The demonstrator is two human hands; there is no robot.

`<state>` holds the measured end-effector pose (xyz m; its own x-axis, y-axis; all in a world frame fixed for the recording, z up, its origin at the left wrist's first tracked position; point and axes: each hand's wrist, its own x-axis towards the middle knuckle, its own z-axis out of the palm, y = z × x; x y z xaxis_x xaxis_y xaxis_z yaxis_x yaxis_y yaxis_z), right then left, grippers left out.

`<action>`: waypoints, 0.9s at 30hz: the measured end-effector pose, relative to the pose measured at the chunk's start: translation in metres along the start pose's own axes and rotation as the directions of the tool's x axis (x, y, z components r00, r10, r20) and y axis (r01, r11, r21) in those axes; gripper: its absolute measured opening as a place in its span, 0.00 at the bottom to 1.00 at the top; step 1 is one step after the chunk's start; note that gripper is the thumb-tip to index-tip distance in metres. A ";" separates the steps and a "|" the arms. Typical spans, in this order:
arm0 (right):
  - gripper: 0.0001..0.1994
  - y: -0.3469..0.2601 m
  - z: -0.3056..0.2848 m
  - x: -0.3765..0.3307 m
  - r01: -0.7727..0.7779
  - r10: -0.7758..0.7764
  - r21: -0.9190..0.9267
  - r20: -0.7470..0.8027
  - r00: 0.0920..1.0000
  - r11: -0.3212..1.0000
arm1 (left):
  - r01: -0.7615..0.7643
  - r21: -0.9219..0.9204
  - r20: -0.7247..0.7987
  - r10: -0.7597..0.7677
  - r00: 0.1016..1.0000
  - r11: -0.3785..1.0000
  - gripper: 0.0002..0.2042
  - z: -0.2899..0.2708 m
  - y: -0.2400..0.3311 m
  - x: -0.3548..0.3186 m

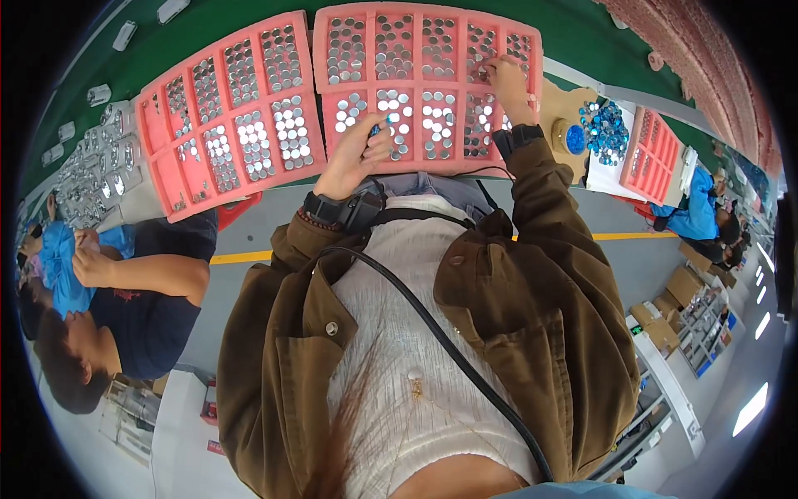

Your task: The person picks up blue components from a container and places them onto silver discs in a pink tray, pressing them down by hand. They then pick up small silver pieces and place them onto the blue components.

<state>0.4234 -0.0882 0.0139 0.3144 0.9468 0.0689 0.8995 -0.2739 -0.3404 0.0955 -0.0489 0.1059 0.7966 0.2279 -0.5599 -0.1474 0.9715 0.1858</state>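
Two pink foam trays lie side by side in front of me, the left tray (312,100) and the right tray (370,46). Their compartments hold many small round silver discs (438,121). Over the near row of the right tray, my left hand (353,156) is closed, with a small blue piece (376,130) showing at its fingertips. My right hand (509,81) reaches to the far row near that tray's right end. Its fingers are pinched together at the discs; whatever lies between them is too small to make out.
Right of the trays sit a heap of shiny blue pieces (604,131), a round tub of blue bits (573,138) and a smaller pink tray (651,158). Clear-looking parts (100,162) cover the left end. A co-worker (141,308) sits close on the left, others at both sides.
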 end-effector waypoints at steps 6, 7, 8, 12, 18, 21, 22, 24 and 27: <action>0.06 -0.010 -0.005 0.000 -0.001 0.000 -0.030 -0.035 0.999 1.000 | -0.010 -0.006 -0.034 0.010 0.999 1.000 0.15 0.003 0.000 0.001; 0.06 -0.012 -0.009 -0.005 -0.030 0.030 0.005 -0.069 0.997 1.000 | -0.025 0.005 -0.037 0.025 0.999 1.000 0.16 0.004 0.000 0.001; 0.07 -0.021 -0.016 -0.007 -0.048 0.052 0.046 -0.096 0.994 0.998 | -0.029 -0.001 -0.042 0.029 0.999 1.000 0.16 0.006 -0.001 0.000; 0.10 -0.090 -0.037 -0.029 -0.189 0.125 0.554 0.151 0.981 0.811 | -0.135 0.172 -0.104 0.154 0.982 0.976 0.14 0.021 -0.001 -0.006; 0.09 -0.177 -0.060 -0.060 -0.360 -0.089 0.813 0.445 0.891 0.458 | -0.237 0.351 -0.033 0.265 0.964 0.906 0.10 0.022 -0.001 0.002; 0.09 -0.189 -0.062 -0.063 -0.336 -0.033 0.785 0.411 0.911 0.520 | -0.244 0.372 -0.007 0.266 0.964 0.895 0.11 0.017 -0.003 0.003; 0.09 -0.192 -0.064 -0.063 -0.340 0.002 0.788 0.395 0.919 0.513 | -0.238 0.380 0.015 0.251 0.968 0.894 0.12 0.015 -0.004 0.002; 0.10 -0.195 -0.067 -0.065 -0.349 0.038 0.790 0.384 0.923 0.504 | -0.228 0.386 0.032 0.234 0.972 0.894 0.13 0.017 -0.006 -0.002; 0.09 -0.195 -0.070 -0.068 -0.286 0.106 0.792 0.273 0.956 0.539 | -0.301 0.415 -0.008 0.334 0.943 0.859 0.16 0.022 -0.005 -0.007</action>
<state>0.2484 -0.1112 0.1413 0.3129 0.9224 -0.2263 0.1549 -0.2846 -0.9460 0.1039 -0.0568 0.1265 0.6973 0.5395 -0.4720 -0.1228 0.7386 0.6628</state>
